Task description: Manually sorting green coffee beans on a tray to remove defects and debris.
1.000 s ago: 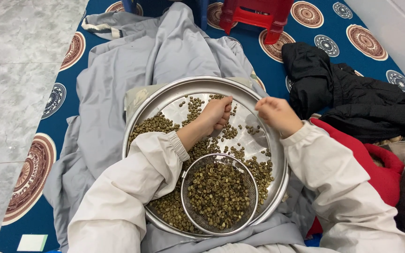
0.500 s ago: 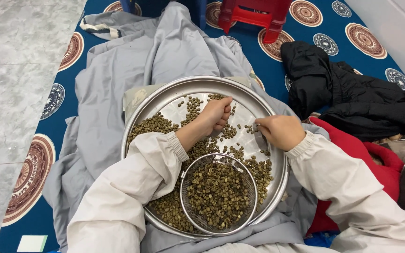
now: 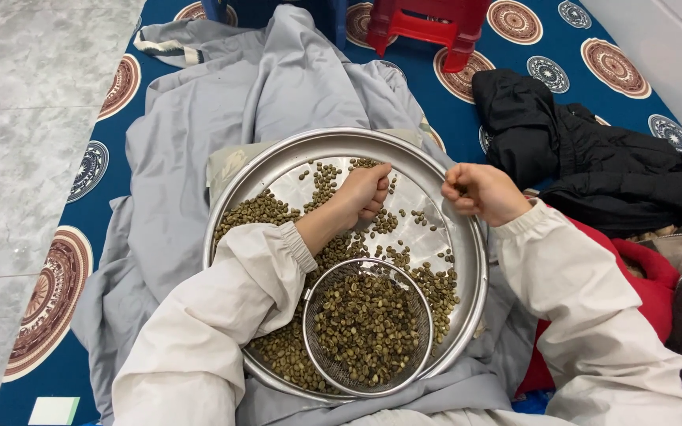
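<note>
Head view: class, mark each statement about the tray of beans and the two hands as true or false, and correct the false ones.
1. The mesh strainer sits inside the round metal tray. True.
2. The strainer is empty. False: it is full of greenish beans.
3. The left hand rests closed among the beans in the tray. True.
4. The right hand is deep in the strainer. False: it is raised at the tray's right rim.
5. A black garment lies on the patterned mat. True.

One tray (image 3: 278,158), one sieve (image 3: 369,323), two hands (image 3: 365,192).
</note>
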